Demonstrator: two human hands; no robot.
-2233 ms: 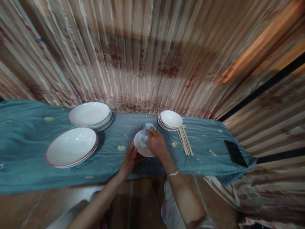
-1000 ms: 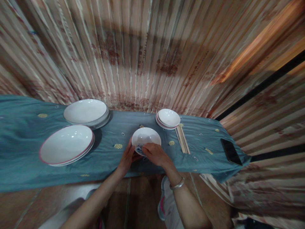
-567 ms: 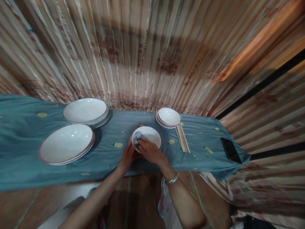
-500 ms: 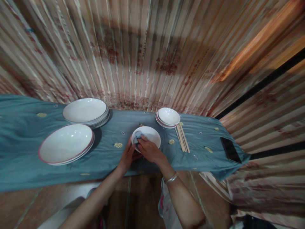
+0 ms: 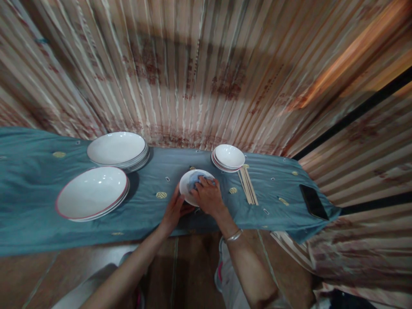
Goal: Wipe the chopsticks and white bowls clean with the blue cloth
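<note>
In front of me a small white bowl [image 5: 186,183] is tilted over the near part of the cloth-covered table. My left hand [image 5: 174,207] grips it at the left and near rim, thumb on the edge and fingers underneath. Inside the bowl my right hand [image 5: 207,195] presses a bluish-grey cloth [image 5: 194,177] against the inner wall, its fingers bent over the fabric. A silver bangle [image 5: 234,235] circles the right wrist. Part of the cloth is hidden beneath those fingers.
Large white plates stand in a stack [image 5: 117,148] at the back left, with pink-rimmed bowls [image 5: 92,193] nearer. Small bowls [image 5: 229,156] are stacked at the back right beside several chopsticks [image 5: 247,185]. A black phone [image 5: 313,201] lies far right. A patterned curtain [image 5: 180,77] hangs behind.
My right hand has moved with the cloth from the left of the bowl's inside toward its middle and right. The bowl tilts a little differently; my left hand keeps its hold.
</note>
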